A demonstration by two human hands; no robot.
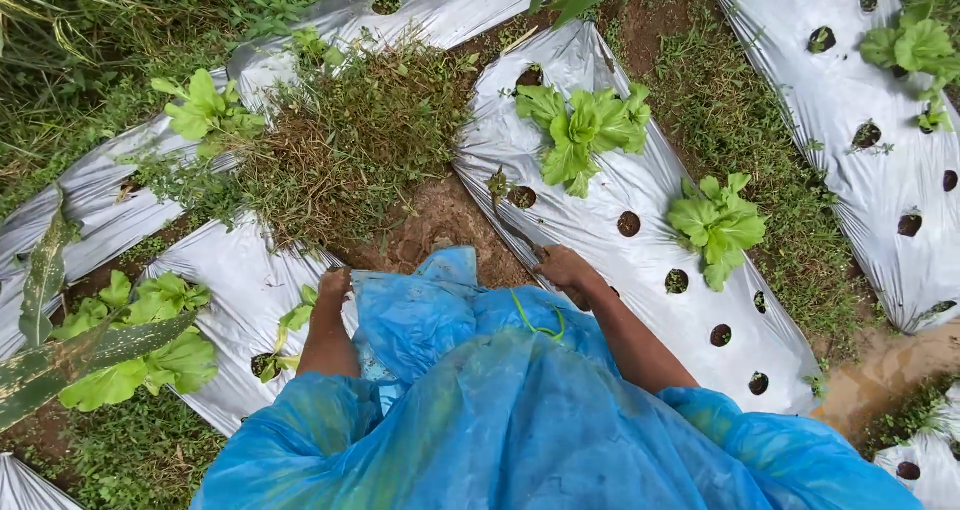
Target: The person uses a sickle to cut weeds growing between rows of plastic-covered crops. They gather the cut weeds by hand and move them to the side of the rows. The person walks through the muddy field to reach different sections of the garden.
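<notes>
While the person in a blue plastic rain poncho [520, 420] is bending over the furrow, the left hand [334, 285] is reaching down at the edge of the silver plastic mulch sheet [240, 290], just beside a small pale green seedling [290, 322] growing out of a planting hole. Its fingers are pointing away from the camera and curling under, so I cannot tell whether they are pinching anything. The right hand [566, 270] is closing in a fist on what appears to be a thin dark tool or stem [510, 228], which is running up and to the left towards a small weed [497, 183] at a hole in the next silver sheet.

A loose heap of uprooted brown and green weeds [340, 145] is lying on the bare red-brown soil [430, 225] just ahead of both hands, between the two sheets. A leafy bright green lettuce-like plant [585, 130] is standing beyond the right hand, well clear of it.

The likeliest slip, in my judgement, is the thin tool tearing the plastic sheet or nicking a crop plant, since its tip is working right at a hole's rim. The left hand is also sitting so near the small seedling that a careless pull could uproot it along with the weeds
</notes>
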